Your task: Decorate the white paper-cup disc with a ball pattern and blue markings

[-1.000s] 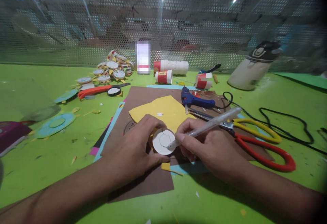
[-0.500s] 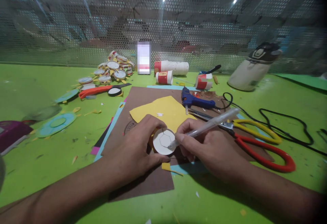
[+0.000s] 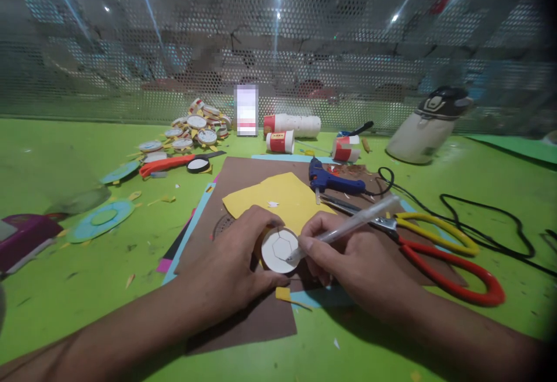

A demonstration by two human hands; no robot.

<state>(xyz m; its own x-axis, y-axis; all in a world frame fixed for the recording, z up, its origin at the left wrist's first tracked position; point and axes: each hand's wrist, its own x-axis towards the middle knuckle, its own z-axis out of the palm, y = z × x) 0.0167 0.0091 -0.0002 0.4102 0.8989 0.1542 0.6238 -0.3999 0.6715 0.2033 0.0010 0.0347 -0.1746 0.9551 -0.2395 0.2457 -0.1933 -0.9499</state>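
Note:
Between the thumb and fingers of my left hand (image 3: 246, 254) is a small round white disc (image 3: 278, 249), perhaps a cut paper cup base, with a dark hexagon and short lines drawn on its face. My right hand (image 3: 343, 254) pinches a clear-barrelled pen (image 3: 357, 220), its tip touching the disc's lower right part. Under both hands lies a brown sheet (image 3: 248, 318), and a yellow paper piece (image 3: 282, 193) rests on it just beyond the disc. Scissors (image 3: 452, 274) with one red and one yellow handle lie close to my right hand.
A blue glue gun (image 3: 333, 179) with a black cord lies beyond the scissors. Paper cups (image 3: 281, 142), a phone (image 3: 246, 109) and a pile of round pieces (image 3: 200, 123) stand at the back. Left are an orange cutter (image 3: 169, 165) and blue disc (image 3: 104, 219); right, a bottle (image 3: 424, 129).
The whole scene sits slightly lower in view as the head camera tilts up. The pen tip remains on the disc near the hexagon's lower right, and both hands keep their hold.

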